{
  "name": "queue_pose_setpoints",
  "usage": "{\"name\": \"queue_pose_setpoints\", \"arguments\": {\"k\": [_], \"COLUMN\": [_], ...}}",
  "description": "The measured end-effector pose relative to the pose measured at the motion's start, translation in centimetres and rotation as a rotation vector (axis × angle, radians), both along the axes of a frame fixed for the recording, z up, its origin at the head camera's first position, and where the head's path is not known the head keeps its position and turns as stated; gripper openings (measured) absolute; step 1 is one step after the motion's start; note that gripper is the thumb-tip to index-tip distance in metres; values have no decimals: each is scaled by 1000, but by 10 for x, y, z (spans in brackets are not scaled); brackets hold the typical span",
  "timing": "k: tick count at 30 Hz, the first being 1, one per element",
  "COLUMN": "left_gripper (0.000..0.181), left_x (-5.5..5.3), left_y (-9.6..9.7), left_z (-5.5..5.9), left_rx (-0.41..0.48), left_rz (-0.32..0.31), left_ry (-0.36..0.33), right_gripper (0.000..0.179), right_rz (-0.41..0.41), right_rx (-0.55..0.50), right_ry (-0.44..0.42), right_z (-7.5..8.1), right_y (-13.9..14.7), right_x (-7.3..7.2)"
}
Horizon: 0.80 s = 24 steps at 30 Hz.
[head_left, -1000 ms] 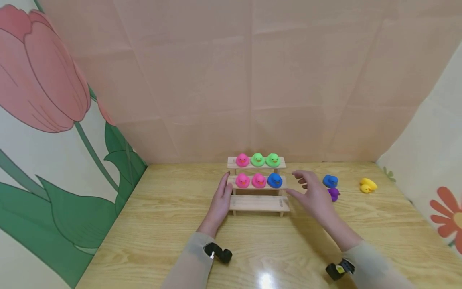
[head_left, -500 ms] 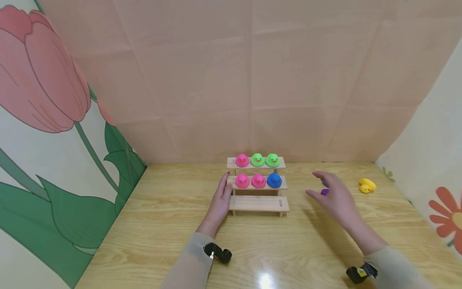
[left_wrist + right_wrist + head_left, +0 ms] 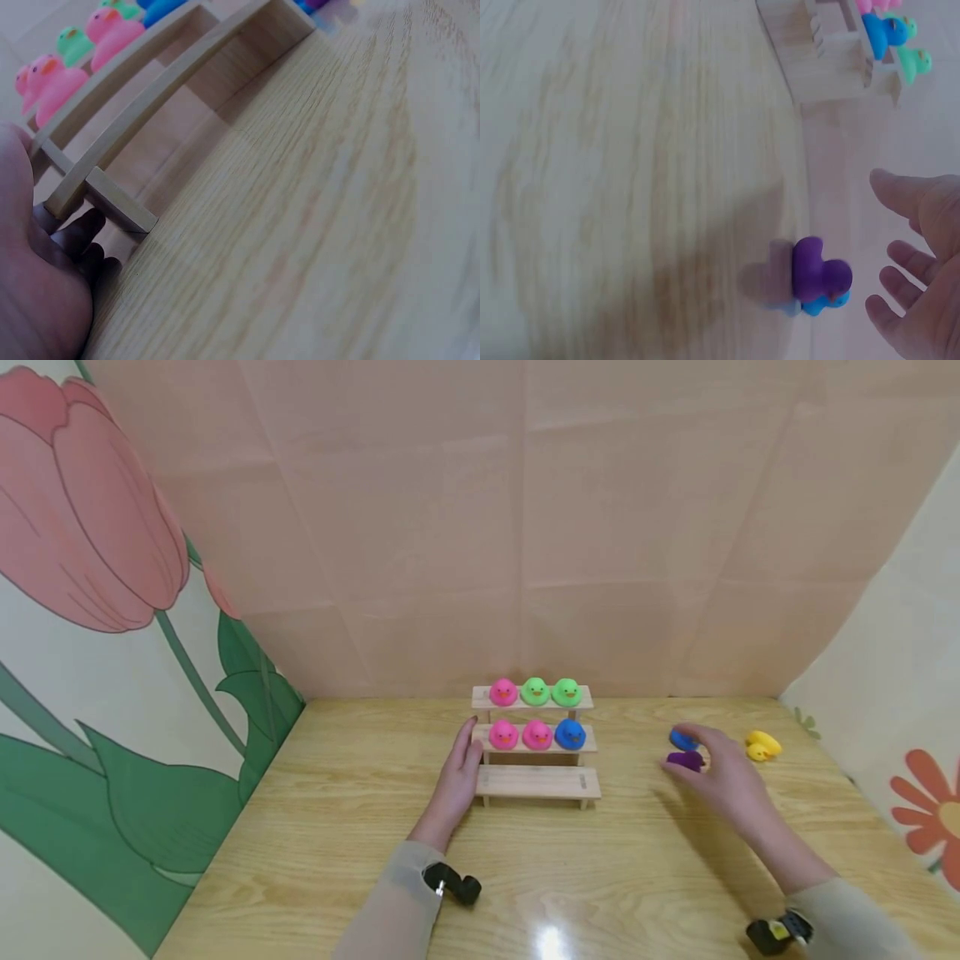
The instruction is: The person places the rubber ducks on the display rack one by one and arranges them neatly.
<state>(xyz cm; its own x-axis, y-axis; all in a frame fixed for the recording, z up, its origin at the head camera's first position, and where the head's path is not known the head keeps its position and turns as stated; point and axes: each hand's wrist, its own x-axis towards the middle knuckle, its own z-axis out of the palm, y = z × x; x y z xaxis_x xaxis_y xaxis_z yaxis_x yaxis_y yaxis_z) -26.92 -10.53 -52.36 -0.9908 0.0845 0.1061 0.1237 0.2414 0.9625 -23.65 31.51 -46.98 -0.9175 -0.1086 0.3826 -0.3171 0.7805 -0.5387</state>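
Note:
A three-step wooden display stand (image 3: 538,782) stands on the table. My left hand (image 3: 456,777) holds its left end; in the left wrist view the fingers (image 3: 81,227) bend in around the step's end. Pink ducks (image 3: 503,735) and a blue duck (image 3: 571,735) sit on the middle step. On the top step are a pink duck (image 3: 503,692) and two green ducks (image 3: 566,692). My right hand (image 3: 731,781) is at a purple duck (image 3: 817,270), thumb and fingers spread with a gap to it in the right wrist view. Another blue duck (image 3: 682,740) lies just behind, partly covered.
Yellow ducks (image 3: 763,745) lie together farther right on the wood-grain table (image 3: 375,777). A pinkish backdrop (image 3: 525,527) rises behind the table's back edge. Printed flower panels (image 3: 930,693) border both sides.
My right hand has moved right, away from the stand, to the purple and blue ducks on the table. The left hand and the stand have stayed in place.

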Motion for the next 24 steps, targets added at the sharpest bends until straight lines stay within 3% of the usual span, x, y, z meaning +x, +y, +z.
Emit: {"name": "queue_pose_setpoints", "arguments": {"k": [12, 20, 24], "left_gripper": [64, 61, 58], "left_x": [0, 0, 2], "left_y": [-1, 0, 0], "left_z": [0, 0, 2], "left_rx": [20, 24, 30], "left_rz": [-6, -4, -6], "left_ry": [1, -9, -16], "right_gripper": [62, 65, 65], "right_rz": [51, 38, 51], "right_rx": [-3, 40, 30], "right_ry": [35, -41, -16], "right_z": [-16, -22, -27], "right_y": [18, 22, 25], "right_x": [-7, -8, -9]}}
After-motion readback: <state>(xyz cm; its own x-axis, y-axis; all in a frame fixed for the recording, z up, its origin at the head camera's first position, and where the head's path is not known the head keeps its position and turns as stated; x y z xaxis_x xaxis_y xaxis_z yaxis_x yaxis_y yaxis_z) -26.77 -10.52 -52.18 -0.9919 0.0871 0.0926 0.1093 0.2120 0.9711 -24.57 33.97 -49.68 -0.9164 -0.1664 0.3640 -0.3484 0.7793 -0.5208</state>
